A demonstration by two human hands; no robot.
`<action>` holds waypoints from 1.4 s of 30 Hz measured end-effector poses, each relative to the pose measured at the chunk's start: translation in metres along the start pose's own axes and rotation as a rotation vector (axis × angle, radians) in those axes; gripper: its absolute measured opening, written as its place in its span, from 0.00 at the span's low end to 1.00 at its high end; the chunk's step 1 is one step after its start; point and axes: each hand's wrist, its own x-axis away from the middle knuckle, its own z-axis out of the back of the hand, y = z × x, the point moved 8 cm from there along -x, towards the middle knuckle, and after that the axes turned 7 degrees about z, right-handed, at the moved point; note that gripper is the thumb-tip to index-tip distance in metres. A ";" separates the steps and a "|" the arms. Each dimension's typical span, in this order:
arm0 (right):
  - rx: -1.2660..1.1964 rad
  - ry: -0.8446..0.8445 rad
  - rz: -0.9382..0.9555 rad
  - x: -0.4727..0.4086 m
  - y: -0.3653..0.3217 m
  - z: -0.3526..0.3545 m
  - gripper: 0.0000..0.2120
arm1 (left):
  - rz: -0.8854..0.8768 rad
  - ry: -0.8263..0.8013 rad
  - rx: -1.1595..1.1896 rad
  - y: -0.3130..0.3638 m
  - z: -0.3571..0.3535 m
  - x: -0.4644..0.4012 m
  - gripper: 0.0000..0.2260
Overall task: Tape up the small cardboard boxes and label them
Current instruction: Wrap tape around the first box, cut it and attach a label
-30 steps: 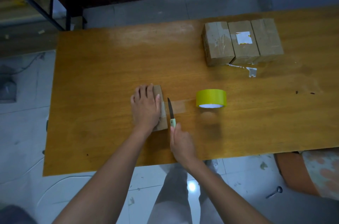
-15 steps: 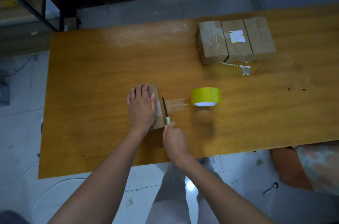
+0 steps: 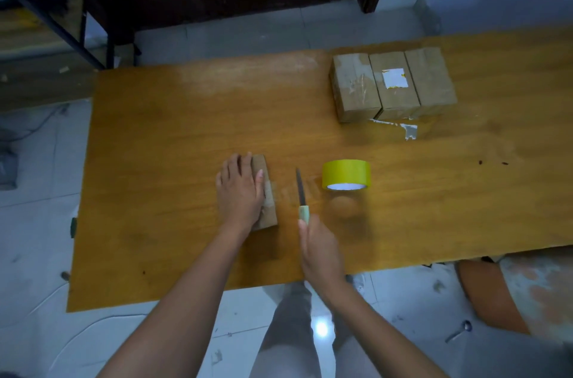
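My right hand (image 3: 319,250) grips a knife (image 3: 301,191), fingers curled round its handle, blade pointing far. Just left, my left hand (image 3: 240,191) presses flat, fingers straight, on the small cardboard box (image 3: 269,210), long axis near-to-far. Right of the blade stands the yellow tape roll (image 3: 345,174); three boxes (image 3: 392,83) sit far right on the tabletop (image 3: 173,136).

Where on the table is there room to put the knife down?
Bare wood lies right of the yellow tape roll, toward the table's right edge, and also left of the left hand, which presses the small box. It is crowded between that box and the roll, where the right hand holds the knife, and around the three boxes at the back.
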 end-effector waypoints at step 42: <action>-1.252 -0.103 -0.205 -0.058 -0.024 0.084 0.16 | 0.281 -0.414 1.121 0.095 0.074 0.069 0.45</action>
